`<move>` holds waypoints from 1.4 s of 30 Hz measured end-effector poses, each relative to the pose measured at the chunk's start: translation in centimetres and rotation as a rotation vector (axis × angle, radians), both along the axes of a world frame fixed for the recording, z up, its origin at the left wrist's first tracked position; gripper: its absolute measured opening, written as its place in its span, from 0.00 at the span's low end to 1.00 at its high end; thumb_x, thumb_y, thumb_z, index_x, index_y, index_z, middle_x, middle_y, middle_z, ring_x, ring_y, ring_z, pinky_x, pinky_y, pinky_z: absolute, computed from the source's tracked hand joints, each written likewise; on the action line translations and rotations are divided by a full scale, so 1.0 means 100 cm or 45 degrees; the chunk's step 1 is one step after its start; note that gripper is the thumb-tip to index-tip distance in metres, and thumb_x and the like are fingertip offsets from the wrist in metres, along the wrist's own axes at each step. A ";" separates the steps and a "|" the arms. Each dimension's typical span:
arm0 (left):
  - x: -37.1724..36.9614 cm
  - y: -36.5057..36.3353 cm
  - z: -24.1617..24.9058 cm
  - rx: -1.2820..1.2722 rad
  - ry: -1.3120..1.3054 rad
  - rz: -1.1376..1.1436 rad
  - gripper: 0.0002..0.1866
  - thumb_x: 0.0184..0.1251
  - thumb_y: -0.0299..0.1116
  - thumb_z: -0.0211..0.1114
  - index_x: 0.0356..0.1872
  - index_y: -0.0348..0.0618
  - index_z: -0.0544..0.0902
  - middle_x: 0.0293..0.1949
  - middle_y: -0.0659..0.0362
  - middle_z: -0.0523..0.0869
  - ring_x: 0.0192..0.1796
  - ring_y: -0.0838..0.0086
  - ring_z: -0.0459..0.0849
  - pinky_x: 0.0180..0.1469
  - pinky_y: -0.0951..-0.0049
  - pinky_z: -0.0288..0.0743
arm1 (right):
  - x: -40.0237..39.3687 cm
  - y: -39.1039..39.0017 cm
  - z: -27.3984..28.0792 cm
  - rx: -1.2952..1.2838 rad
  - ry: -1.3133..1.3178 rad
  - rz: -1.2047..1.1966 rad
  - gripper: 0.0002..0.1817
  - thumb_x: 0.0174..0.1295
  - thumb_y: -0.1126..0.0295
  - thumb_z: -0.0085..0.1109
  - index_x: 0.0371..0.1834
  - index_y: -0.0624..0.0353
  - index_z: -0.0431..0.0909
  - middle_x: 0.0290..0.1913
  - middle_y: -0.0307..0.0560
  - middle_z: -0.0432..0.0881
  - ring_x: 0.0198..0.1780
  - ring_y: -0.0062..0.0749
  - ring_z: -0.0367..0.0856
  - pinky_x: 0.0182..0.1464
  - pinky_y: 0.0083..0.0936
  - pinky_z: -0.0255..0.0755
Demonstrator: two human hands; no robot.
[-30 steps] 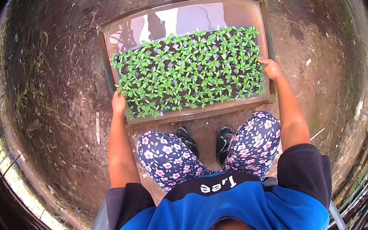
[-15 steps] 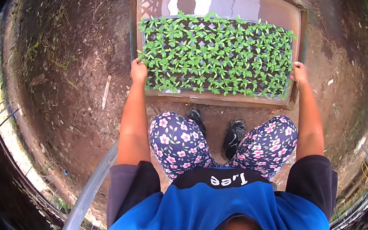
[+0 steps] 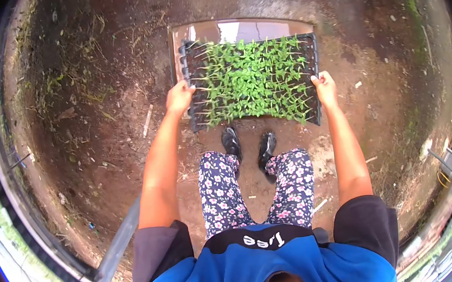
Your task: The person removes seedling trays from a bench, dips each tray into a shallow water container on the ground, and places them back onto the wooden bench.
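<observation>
Between my two hands is a black seedling tray (image 3: 311, 56) full of small green seedlings (image 3: 255, 76) in dark soil. My left hand (image 3: 179, 98) grips its left short edge, thumb on top. On the opposite short edge, my right hand (image 3: 325, 86) is closed in the same way. The tray is raised above a shallow basin (image 3: 175, 46) holding brownish water (image 3: 246, 29), and covers most of it. Fingers under the tray's rim are hidden. Stems lean inward from both ends of the tray.
Bare brown soil (image 3: 110, 148) surrounds the basin, with dry plant bits and a pale stick (image 3: 148, 121) on the left. A grey pipe (image 3: 113, 248) slants up at lower left. My dark shoes (image 3: 266, 150) stand just before the basin. A metal frame (image 3: 447, 163) is at far right.
The seedling tray has come up out of the basin in both hands, closer to me. My legs have straightened from a crouch, and the basin now looks smaller and farther below.
</observation>
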State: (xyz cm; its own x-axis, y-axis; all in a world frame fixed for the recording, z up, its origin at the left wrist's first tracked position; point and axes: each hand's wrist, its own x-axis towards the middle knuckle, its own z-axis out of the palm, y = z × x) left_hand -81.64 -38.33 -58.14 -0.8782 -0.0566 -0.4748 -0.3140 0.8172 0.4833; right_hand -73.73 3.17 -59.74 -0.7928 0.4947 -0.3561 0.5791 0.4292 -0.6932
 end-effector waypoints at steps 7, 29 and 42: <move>0.006 -0.061 0.250 0.575 -0.047 0.176 0.06 0.51 0.30 0.59 0.21 0.45 0.70 0.21 0.71 0.69 0.25 0.85 0.64 0.28 0.82 0.59 | 0.058 0.099 0.271 -0.656 0.280 -0.305 0.05 0.51 0.73 0.56 0.25 0.57 0.69 0.23 0.32 0.71 0.27 0.15 0.68 0.33 0.14 0.63; -0.092 0.079 0.447 0.410 0.451 -0.792 0.15 0.49 0.23 0.58 0.14 0.44 0.59 0.15 0.69 0.58 0.20 0.83 0.54 0.21 0.80 0.51 | 0.209 0.064 0.442 -0.214 0.363 -0.855 0.12 0.47 0.64 0.58 0.28 0.58 0.69 0.25 0.45 0.73 0.30 0.33 0.72 0.33 0.29 0.64; 0.177 0.537 0.666 0.587 1.223 -1.939 0.15 0.53 0.37 0.58 0.20 0.38 0.63 0.14 0.53 0.65 0.18 0.64 0.62 0.23 0.66 0.57 | 0.564 0.025 0.583 -0.021 1.437 -1.792 0.10 0.48 0.74 0.59 0.22 0.53 0.65 0.22 0.30 0.67 0.25 0.11 0.62 0.28 0.11 0.57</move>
State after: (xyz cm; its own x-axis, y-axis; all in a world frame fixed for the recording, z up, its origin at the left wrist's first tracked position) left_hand -63.91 15.39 8.46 0.0145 0.9131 0.4075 0.9542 -0.1344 0.2672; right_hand -17.30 5.62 -1.46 0.3357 0.9419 -0.0103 -0.2390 0.0746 -0.9681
